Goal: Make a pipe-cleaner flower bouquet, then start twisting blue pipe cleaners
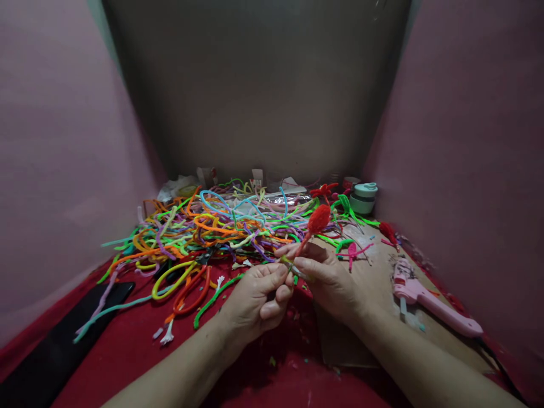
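Note:
My two hands meet at the middle of the view, above the red cloth. A red fuzzy pipe-cleaner flower (318,220), shaped like a closed bud on a red stem, leans up and right out of my right hand (334,280), whose thumb and fingers are closed around the stem's lower part. My left hand (259,294) pinches a yellow-green pipe cleaner (287,262) at the stem's base, with its other fingers curled. A pale thin piece crosses between the hands; its ends are hidden by my fingers.
A tangled heap of colourful pipe cleaners (212,226) spreads behind and left of my hands. A pink glue gun (437,306) lies on cardboard (348,345) at right. There are also a black flat object (63,345), a mint-lidded container (364,198) and another red flower (387,232).

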{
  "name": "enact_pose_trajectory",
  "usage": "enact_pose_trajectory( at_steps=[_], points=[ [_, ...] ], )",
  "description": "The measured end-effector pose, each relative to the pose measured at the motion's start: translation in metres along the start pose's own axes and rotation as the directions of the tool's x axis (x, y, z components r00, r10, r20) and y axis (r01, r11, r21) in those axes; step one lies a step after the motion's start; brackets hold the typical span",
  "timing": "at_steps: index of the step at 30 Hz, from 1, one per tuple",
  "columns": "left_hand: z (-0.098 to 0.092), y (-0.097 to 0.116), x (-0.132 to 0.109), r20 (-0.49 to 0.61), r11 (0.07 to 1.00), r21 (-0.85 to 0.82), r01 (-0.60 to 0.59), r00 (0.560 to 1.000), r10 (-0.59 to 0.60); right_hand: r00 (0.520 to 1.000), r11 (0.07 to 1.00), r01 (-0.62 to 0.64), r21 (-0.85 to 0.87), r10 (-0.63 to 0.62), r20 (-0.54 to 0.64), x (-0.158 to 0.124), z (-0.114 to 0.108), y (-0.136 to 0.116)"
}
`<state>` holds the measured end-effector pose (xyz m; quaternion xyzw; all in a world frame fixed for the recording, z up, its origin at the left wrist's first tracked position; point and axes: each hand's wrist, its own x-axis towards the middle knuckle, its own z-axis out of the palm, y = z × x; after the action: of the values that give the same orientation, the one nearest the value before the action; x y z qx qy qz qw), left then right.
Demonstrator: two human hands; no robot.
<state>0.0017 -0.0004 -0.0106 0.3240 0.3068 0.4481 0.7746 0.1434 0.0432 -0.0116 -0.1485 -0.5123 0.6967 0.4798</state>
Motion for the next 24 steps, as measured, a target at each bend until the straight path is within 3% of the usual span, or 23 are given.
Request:
enact_pose_trajectory(
  at_steps=[8, 11, 15, 19, 24],
  points=[
    [0.001, -0.004, 0.001, 0.006, 0.999, -0.018, 0.045, 0.999, -0.045, 0.999, 0.999, -0.032, -0.043, 0.031, -0.018, 0.001, -0.002, 0.003],
    [0.001, -0.001, 0.002, -0.003, 0.99, 0.141, -0.028, 1.0, 0.028, 0.997, 0.997, -0.063, -0.04, 0.061, -0.04, 0.002, -0.006, -0.003],
    [-0.01, 0.013, 0.007, -0.173, 0.888, 0.435, -0.149, 0.954, 0.245, 0.99, 0.993, -0.115, -0.016, 0.113, -0.087, 0.009, -0.024, -0.02],
    [-0.023, 0.021, 0.013, -0.341, 0.797, 0.603, -0.036, 0.892, 0.298, 0.986, 0.995, -0.097, -0.007, 0.095, -0.138, 0.016, -0.04, -0.033],
    [-0.014, 0.006, 0.022, -0.309, 0.63, 0.775, 0.051, 0.9, 0.307, 0.981, 0.996, -0.085, -0.005, 0.083, -0.176, 0.018, -0.039, -0.034]
  ],
)
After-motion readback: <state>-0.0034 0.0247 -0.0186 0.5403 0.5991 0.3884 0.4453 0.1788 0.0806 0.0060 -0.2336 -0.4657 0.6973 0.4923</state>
